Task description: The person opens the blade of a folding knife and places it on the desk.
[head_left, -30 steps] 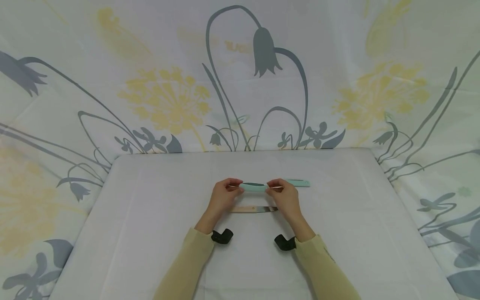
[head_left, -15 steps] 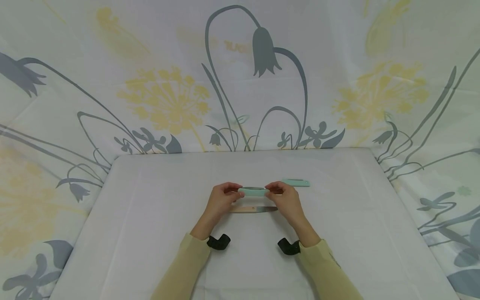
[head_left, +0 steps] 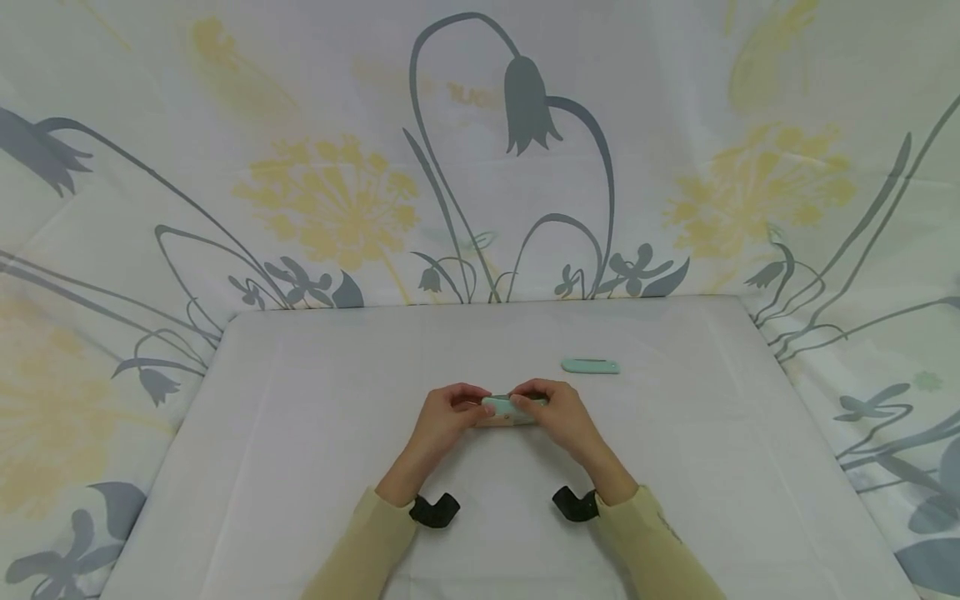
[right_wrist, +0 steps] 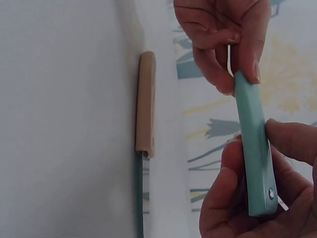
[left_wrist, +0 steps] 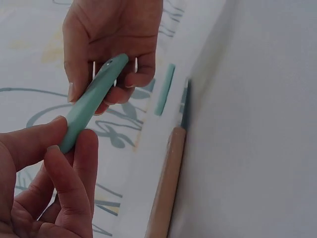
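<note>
A mint-green folding knife (head_left: 497,406) is held level between both hands, its blade folded into the handle. My left hand (head_left: 448,412) pinches one end between thumb and fingers. At the other end, with the rivet, my right hand (head_left: 562,417) grips it, thumb on the side and fingers behind, as the right wrist view shows the knife (right_wrist: 253,144). Below the hands lies a wooden-handled knife (left_wrist: 171,178) with its blade out; in the head view the hands cover much of it.
Behind and to the right of the hands, a second mint-green folding knife (head_left: 590,366) lies on the white-covered table (head_left: 315,433). Floral cloth (head_left: 337,200) hangs at the back and sides. A black wrist mount (head_left: 435,510) sits at each sleeve cuff.
Both hands have come nearer the body with the mint-green folding knife, now over the wooden-handled knife. The second mint-green knife, partly covered before, shows whole. The right thumb has shifted onto the held knife's side.
</note>
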Tool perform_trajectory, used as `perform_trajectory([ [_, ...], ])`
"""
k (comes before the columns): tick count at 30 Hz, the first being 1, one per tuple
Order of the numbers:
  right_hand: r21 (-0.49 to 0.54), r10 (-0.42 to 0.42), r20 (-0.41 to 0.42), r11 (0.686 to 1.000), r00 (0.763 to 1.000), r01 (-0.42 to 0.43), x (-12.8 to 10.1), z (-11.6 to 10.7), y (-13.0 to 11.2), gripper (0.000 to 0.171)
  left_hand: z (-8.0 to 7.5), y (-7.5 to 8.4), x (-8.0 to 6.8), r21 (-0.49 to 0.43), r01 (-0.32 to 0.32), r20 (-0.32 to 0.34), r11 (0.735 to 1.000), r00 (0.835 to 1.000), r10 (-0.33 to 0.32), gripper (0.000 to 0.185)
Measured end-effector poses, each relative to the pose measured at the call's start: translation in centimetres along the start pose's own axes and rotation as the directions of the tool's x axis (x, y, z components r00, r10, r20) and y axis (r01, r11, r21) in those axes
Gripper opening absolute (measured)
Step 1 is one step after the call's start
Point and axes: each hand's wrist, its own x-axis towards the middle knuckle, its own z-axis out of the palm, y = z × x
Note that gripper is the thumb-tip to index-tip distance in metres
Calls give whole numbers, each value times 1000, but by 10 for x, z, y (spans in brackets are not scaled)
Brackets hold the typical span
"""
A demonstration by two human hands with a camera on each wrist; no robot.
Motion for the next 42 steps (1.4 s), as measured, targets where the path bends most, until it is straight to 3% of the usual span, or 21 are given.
perform_trajectory([
  [8, 137, 39, 121, 989, 992, -55, -16, 4, 5, 17, 0, -17, -20, -47, -11, 19, 999, 1000, 12, 25],
  [12, 188, 51, 134, 979, 990, -75, -21, 8, 8, 20, 0, -21, -25, -57, -21, 32, 998, 999, 23, 27],
  [19, 233, 76, 137, 967, 988, -106, -31, 18, 8, 18, 2, -27, -34, -40, 24, 35, 999, 999, -22, 26],
  [27, 224, 75, 66, 971, 995, -88, -38, 30, 9, 17, 3, -1, -53, -37, 2, 25, 999, 1000, -2, 25],
  [30, 214, 86, 33, 973, 996, -91, -38, 33, 10, 17, 3, 1, -55, -35, 6, 15, 999, 1000, -5, 25],
  [42, 143, 109, -67, 985, 992, -99, -39, 36, 6, 16, 5, -35, -37, -43, 35, -22, 998, 999, -36, 28],
])
